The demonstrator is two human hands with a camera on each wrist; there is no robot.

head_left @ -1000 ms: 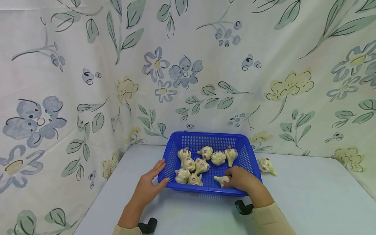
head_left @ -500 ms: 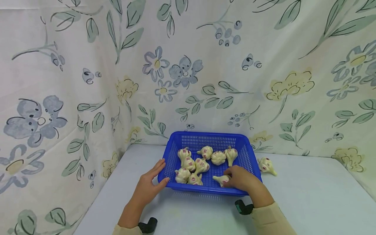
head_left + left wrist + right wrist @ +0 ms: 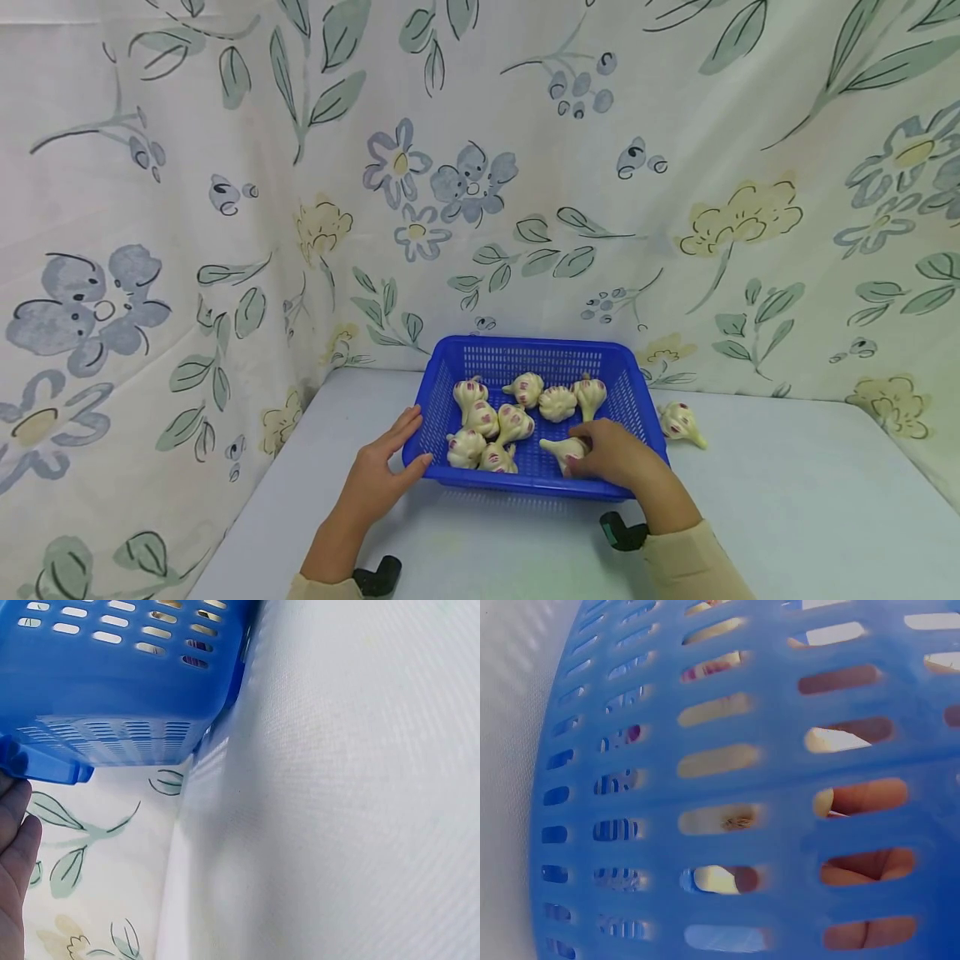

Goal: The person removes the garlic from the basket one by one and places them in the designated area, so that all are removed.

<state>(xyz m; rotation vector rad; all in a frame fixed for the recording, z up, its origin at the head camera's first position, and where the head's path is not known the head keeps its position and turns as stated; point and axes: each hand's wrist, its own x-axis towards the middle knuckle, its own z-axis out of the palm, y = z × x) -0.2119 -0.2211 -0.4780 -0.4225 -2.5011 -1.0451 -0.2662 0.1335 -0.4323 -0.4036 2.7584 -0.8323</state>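
Inside the blue perforated plastic basket (image 3: 517,482): eight loose cream garlic bulbs (image 3: 557,405) with purple marks, plus a ninth bulb (image 3: 559,452), pinched between the curled fingers and thumb of the right hand (image 3: 618,458). Left hand (image 3: 377,473): spread at the left rim, gripping nothing. Apparently outstanding: one cream, purple-marked bulb (image 3: 679,422) on the white worktop (image 3: 795,483), just outside the right wall.

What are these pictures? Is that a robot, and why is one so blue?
No robot: these are a person's left hand and right hand. The big picture is taken from the head, the small ones from each wrist. The blue one looks from the right wrist at a basket's holey side. On the table stands that basket with garlic bulbs inside; one loose bulb lies beside it. The right hand holds a garlic bulb inside the basket; the left hand touches its edge.
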